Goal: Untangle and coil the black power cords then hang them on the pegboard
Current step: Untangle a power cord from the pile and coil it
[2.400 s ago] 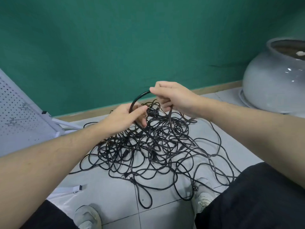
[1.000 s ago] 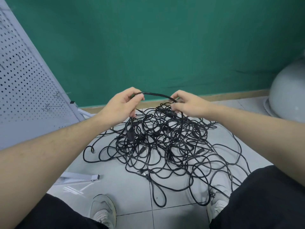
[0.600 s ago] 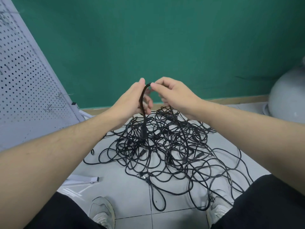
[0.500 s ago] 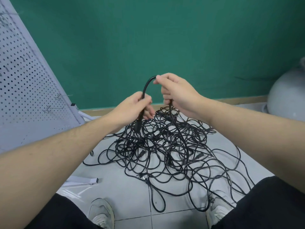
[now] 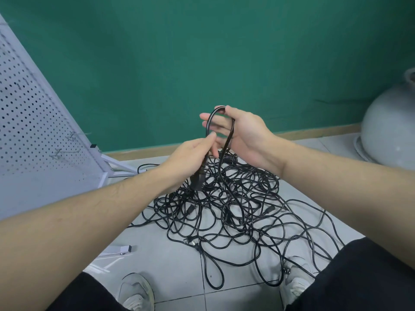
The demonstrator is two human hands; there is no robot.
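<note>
A big tangle of black power cords (image 5: 235, 207) lies on the tiled floor in front of me. One cord (image 5: 208, 122) is lifted out of it in a narrow upright loop. My right hand (image 5: 244, 133) holds the loop's top, with the cord draped over its straight fingers and the thumb pressing on the bend. My left hand (image 5: 190, 158) grips the same cord lower down, just above its black plug (image 5: 198, 180), which hangs below my fist. The white pegboard (image 5: 33, 135) leans at the left, with wire hooks (image 5: 71, 135) on it.
A green wall stands behind the pile. A large grey ceramic pot (image 5: 390, 131) sits at the right. The pegboard's white foot (image 5: 119, 249) lies on the floor at lower left. My shoes (image 5: 135, 292) and dark trouser legs frame the bottom edge.
Both hands rose from the pile with one cord. The arc between them narrowed into an upright loop, my right hand moved to its top and my left slid down near the plug.
</note>
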